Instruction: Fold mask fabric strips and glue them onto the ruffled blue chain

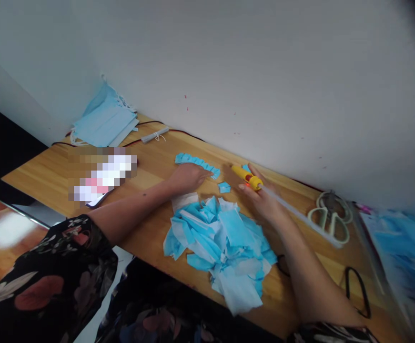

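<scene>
The left hand [189, 177] touches a long strip of folded bright blue cloth pieces [193, 160] near the back of the brown wooden tabletop [150, 172]. Its fingers are close together at the strip, but I cannot tell if they pinch it. The right hand [266, 200] has its fingers wrapped around a yellow glue gun [256, 183] with a long clear stick [300, 215] poking out. One small folded blue piece [224, 187] lies between the hands, above a messy blue and white cloth pile [225, 238].

A marked grey wall [264, 85] stands behind a wood-grained tabletop [39, 169].
</scene>
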Demonstrator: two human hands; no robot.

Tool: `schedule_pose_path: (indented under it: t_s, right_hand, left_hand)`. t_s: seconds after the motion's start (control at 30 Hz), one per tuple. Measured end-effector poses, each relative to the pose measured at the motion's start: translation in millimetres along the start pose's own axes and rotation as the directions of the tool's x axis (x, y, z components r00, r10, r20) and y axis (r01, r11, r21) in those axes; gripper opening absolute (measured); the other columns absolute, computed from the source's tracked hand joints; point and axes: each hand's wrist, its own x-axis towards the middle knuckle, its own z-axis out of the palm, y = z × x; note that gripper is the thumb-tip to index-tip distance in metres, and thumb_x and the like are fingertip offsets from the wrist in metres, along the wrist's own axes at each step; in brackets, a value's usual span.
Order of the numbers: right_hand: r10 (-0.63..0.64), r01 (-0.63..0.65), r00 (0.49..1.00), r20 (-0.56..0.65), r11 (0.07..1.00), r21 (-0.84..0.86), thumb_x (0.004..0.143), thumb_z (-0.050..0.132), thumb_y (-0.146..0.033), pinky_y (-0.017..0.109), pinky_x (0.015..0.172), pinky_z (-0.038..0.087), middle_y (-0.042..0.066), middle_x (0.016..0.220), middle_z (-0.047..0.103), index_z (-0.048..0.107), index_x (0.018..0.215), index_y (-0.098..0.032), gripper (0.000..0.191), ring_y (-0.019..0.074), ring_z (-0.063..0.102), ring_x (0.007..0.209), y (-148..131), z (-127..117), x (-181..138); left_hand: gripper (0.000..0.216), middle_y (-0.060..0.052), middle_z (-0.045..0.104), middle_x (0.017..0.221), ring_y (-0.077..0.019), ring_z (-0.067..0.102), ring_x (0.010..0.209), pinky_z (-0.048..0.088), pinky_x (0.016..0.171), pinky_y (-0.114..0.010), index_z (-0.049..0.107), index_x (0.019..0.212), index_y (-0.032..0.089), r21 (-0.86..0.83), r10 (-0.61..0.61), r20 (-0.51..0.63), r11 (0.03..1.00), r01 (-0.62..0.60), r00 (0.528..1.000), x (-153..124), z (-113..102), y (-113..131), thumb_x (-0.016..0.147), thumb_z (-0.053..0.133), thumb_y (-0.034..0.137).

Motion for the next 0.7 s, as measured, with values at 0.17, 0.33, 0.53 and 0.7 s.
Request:
schedule_pose_path:
  t_s: [0.17,0.33,0.53,0.7]
  right_hand:
    - [-0.168,0.169,0.985,0.034,0.926,-0.337,0.086,0.054,-0.042,0.046,0.093,0.047,0.015,0.123,0.065,0.052,0.134,-0.021,0.052,0.0369,0.058,0.118,31.2,-51.4,-23.7]
    - [-0.096,0.159,0.985,0.142,0.822,-0.546,0.082,0.056,-0.028,0.047,0.093,0.048,0.026,0.129,0.060,0.041,0.144,-0.015,0.065,0.0381,0.060,0.116,92.7,-97.1,-61.0]
    - [-0.041,0.175,0.965,0.260,0.837,-0.518,0.081,0.056,-0.023,0.044,0.094,0.048,0.024,0.126,0.063,0.050,0.139,-0.019,0.058,0.0340,0.063,0.114,103.6,-118.3,-71.5]
    - [-0.106,0.142,0.989,0.102,0.864,-0.483,0.089,0.046,-0.028,0.043,0.088,0.049,0.017,0.113,0.070,0.067,0.116,-0.020,0.034,0.0307,0.066,0.104,47.1,-98.7,-43.7]
  left_hand:
    - [0.042,-0.006,0.070,0.117,-0.0199,0.064,0.105,0.046,0.082,-0.028,0.062,0.128,0.024,0.009,0.010,0.005,1.000,-0.010,1.000,-1.7,-1.8,0.4,0.093,0.038,0.021]
    - [0.042,-0.008,0.070,0.115,-0.0195,0.065,0.103,0.046,0.082,-0.028,0.063,0.127,0.023,0.004,0.022,-0.003,1.000,-0.022,1.000,-3.5,-6.2,3.2,0.093,0.038,0.020]
    - [0.043,-0.010,0.071,0.114,-0.0205,0.065,0.102,0.046,0.079,-0.028,0.063,0.128,0.023,0.008,0.026,0.007,1.000,-0.026,1.000,-4.7,-8.9,4.2,0.092,0.038,0.020]
    - [0.042,-0.009,0.071,0.111,-0.0195,0.065,0.098,0.046,0.079,-0.027,0.062,0.128,0.024,-0.009,0.028,-0.002,1.000,-0.028,1.000,-4.9,-6.8,1.2,0.093,0.038,0.023]
